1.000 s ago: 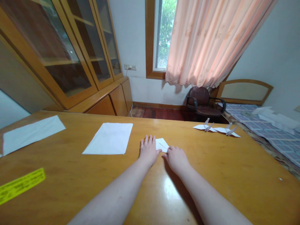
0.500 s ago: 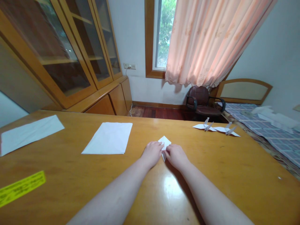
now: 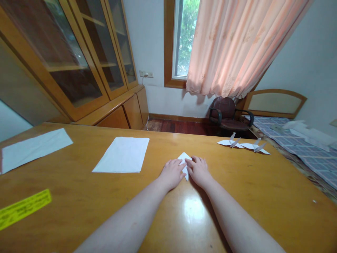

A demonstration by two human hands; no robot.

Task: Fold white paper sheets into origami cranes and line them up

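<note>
**Well, your left hand (image 3: 172,173) and right hand (image 3: 199,171) came together on the folded white paper (image 3: 184,159)**

Both hands lay palm down, closed in on the paper from either side and nearly touching over it. You could not tell from this view whether they pinched it or only pressed it down. The paper sat just right of centre in the frame, flat on the wooden table (image 3: 237,207), with one point showing above your hands and another poking out just below, between them.

To the left of your hands, near the top edge of the table, lay a plain white sheet (image 3: 121,155). A second white sheet (image 3: 34,150) lay at the far upper left of the table, and a yellow printed strip (image 3: 24,208) sat at the lower left. To the right, along the far edge, two paper cranes (image 3: 243,144) lay side by side, well apart from your hands.

Beyond the table, a glass-fronted wooden cabinet (image 3: 73,52) filled the upper left. A peach curtain (image 3: 226,45) hung at the window (image 3: 183,38) at top centre. Below it stood a dark leather office chair (image 3: 225,114), and a bed with a checked cover (image 3: 297,135) ran along the right side.
</note>
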